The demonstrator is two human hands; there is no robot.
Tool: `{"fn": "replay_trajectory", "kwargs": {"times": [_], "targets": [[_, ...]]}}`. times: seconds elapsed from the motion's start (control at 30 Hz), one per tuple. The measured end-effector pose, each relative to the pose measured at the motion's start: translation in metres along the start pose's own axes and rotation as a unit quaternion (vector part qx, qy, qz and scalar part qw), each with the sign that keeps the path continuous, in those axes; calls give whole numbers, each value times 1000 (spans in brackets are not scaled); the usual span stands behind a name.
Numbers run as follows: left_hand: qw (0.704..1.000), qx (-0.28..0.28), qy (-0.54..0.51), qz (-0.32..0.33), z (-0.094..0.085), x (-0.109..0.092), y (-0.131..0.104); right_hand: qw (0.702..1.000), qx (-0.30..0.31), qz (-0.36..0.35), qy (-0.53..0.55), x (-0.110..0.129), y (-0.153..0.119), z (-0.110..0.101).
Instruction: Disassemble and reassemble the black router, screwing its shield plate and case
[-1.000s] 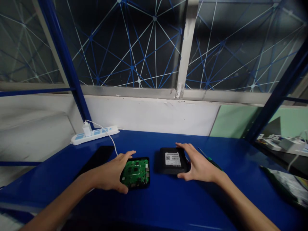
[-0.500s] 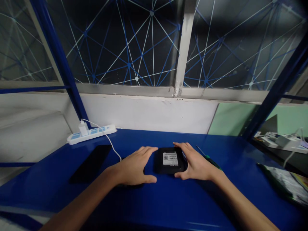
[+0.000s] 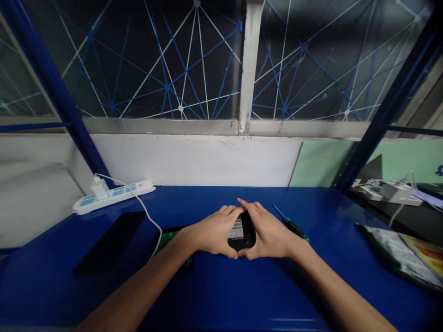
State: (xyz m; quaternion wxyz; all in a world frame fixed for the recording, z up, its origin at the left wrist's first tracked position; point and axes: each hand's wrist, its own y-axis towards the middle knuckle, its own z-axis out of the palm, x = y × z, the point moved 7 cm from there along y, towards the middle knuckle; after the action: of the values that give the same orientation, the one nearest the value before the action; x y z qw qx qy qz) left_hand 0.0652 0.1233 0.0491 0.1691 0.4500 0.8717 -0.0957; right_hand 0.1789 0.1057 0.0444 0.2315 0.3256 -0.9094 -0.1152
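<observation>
A small black box (image 3: 248, 234) with a white printed label on its top face sits at the middle of the blue table (image 3: 235, 295). My left hand (image 3: 216, 231) wraps its left side and covers part of the label. Around the right side curls my right hand (image 3: 269, 231), its fingertips and thumb nearly meeting those of the left. Partly hidden under my left forearm is a green circuit board (image 3: 168, 237), with a white cable (image 3: 147, 212) crossing it. A green-and-black screwdriver (image 3: 294, 227) lies to the right of my right hand.
A flat black panel (image 3: 110, 243) lies at the left. Behind it, a white power strip (image 3: 121, 196) holds a plugged-in charger (image 3: 99, 188). At the right edge are a silvery bag (image 3: 391, 246) and a dark surface with white adapters (image 3: 396, 191). Blue frame posts rise on both sides.
My left hand has closed in from the left onto the black box, which both hands now enclose. The view has shifted right, and more of the circuit board shows.
</observation>
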Motion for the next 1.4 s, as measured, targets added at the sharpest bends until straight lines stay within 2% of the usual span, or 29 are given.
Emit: {"fn": "replay_trajectory", "kwargs": {"times": [0.13,0.23,0.3,0.47,0.6,0.8,1.03,1.23,1.4], "targets": [[1000,-19,-6,-5,-10,3,1,999,-28,-3,32,-4,-1,-8],[997,-28,-65,-17,-17,10,-1,994,-65,18,82,-12,-2,-16],[993,-47,-108,-8,-21,14,-3,992,-68,33,103,-18,-2,-16],[973,-120,-199,0,-24,28,-7,991,-10,52,124,-27,0,6],[960,-134,-245,4,-18,33,-7,987,10,31,155,-27,1,20],[965,-139,-222,-16,-14,41,-10,985,12,49,165,-30,2,23],[972,-130,-192,-52,-13,56,-15,991,15,91,96,-29,6,23],[980,-127,-122,-96,-21,66,-23,994,-21,92,48,-32,7,21],[982,-129,-91,-105,-19,75,-22,995,-35,95,13,-31,7,19]]}}
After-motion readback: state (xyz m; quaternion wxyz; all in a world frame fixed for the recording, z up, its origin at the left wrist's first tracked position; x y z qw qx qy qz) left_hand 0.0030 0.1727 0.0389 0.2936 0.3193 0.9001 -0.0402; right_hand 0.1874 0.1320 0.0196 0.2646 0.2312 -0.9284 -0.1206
